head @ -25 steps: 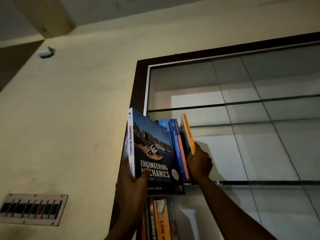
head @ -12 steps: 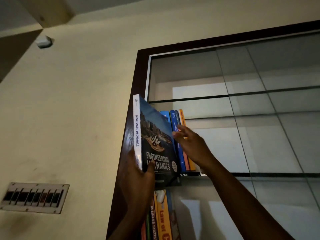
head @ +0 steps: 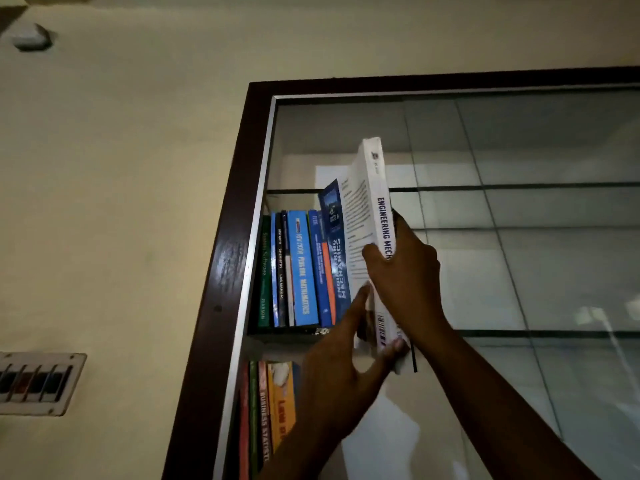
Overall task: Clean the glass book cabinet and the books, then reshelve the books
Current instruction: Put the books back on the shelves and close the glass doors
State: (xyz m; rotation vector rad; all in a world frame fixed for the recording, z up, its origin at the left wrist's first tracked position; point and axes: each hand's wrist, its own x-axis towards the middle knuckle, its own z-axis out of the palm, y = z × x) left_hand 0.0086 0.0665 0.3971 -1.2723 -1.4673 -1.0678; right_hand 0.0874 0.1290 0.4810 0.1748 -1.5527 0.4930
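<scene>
The white-spined "Engineering Mechanics" book (head: 372, 188) stands nearly upright at the right end of a row of books (head: 301, 268) on the upper shelf of the dark-framed glass cabinet (head: 228, 258). Its spine faces me and its back cover leans toward the row. My right hand (head: 405, 278) grips the spine at mid-height. Below it, my left hand (head: 346, 348) holds the book's bottom corner, with the index finger on the back cover and the thumb underneath. The book's bottom edge hangs slightly in front of the glass shelf (head: 519, 332).
More books (head: 273, 410) stand on the shelf below, at its left end. To the right, the upper shelf holds no books. A switch panel (head: 38, 382) sits on the cream wall left of the cabinet, and a small fixture (head: 31, 36) is near the ceiling.
The book has moved from the left of the row to its right end and turned spine-out. My right hand left the shelved books and took hold of its spine.
</scene>
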